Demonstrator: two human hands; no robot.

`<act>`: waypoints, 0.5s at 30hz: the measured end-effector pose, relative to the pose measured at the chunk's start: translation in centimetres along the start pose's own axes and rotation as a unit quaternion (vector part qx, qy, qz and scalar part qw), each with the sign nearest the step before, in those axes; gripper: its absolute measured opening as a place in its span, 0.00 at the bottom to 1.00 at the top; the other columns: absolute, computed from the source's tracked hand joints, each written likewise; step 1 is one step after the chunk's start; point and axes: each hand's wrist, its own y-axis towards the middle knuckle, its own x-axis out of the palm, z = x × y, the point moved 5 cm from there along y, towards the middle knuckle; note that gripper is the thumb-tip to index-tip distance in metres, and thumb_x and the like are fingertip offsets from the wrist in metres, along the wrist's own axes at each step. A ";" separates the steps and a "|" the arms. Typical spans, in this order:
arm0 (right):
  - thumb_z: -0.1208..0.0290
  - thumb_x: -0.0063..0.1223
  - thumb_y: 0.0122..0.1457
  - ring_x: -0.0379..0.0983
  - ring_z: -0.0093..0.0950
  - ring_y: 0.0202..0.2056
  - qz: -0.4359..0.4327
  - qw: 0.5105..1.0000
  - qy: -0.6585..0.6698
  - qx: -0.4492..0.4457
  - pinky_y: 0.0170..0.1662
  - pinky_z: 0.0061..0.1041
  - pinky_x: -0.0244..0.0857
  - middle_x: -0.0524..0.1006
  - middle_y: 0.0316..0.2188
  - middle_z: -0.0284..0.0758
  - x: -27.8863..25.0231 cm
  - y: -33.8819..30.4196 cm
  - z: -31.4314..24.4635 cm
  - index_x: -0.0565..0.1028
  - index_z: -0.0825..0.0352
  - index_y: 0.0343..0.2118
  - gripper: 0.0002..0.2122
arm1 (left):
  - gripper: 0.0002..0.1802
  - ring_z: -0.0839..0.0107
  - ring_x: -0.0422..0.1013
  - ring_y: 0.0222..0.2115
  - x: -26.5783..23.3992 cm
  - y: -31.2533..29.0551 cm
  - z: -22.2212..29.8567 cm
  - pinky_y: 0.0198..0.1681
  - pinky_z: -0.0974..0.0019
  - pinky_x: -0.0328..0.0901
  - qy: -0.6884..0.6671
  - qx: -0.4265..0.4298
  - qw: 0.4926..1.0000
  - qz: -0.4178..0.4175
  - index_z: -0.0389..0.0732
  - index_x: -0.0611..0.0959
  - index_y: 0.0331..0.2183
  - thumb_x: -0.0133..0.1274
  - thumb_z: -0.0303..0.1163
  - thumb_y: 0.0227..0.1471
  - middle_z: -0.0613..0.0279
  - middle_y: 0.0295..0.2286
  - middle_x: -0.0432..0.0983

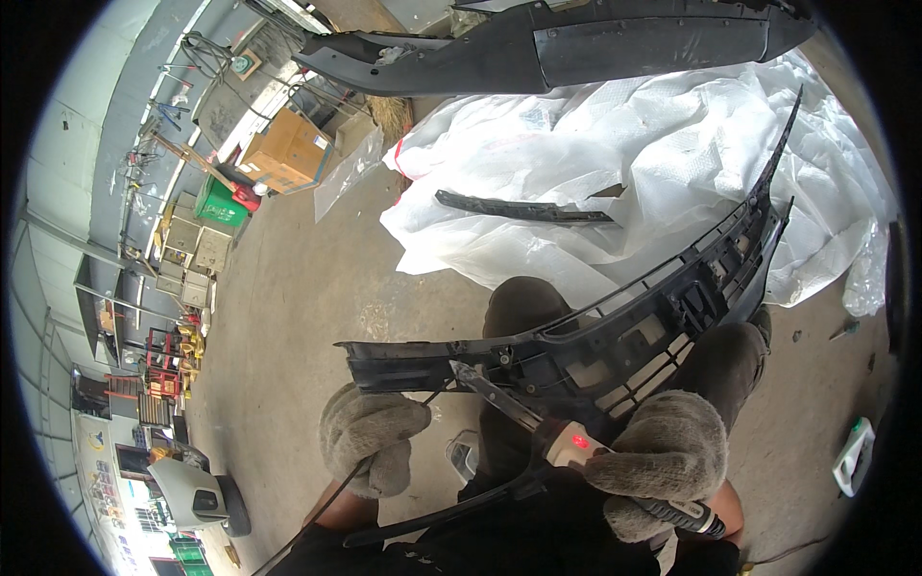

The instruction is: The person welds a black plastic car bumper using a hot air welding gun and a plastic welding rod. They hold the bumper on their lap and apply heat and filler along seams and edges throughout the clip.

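1. Centre stage, the black plastic grille (547,357): it lies slantwise over the person's knees, its far end rising to a thin point at upper right.
2. Here's the right hand (672,446), in a grey knit glove, wrapped firmly around a handheld tool (567,444) with a red light glowing on its pale body. The flat metal tip is right at the grille's near edge; whether it touches, I can't tell.
3. Over to the left hand (373,437), gloved too, fingers curled around a thin black rod (298,533) whose upper end reaches up close to that tip.
4. Beyond, crumpled white sheeting (672,125) covers the floor, with a narrow black strip (519,207) lying on it.
5. Farther out, a long dark panel (634,53) spans the top; a cardboard box (288,152) sits upper left, and a white bottle (853,459) lies far right.
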 end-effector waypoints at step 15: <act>0.66 0.61 0.50 0.75 0.25 0.23 0.068 0.997 0.007 0.048 0.28 0.24 0.68 0.79 0.25 0.29 -1.2 -0.3 0.2 0.82 0.55 0.41 0.13 | 0.06 0.63 0.74 0.22 -0.3 0.2 0.4 0.28 0.63 0.69 0.069 0.002 0.998 0.005 0.39 0.79 0.25 0.49 0.25 0.51 0.57 0.20 0.78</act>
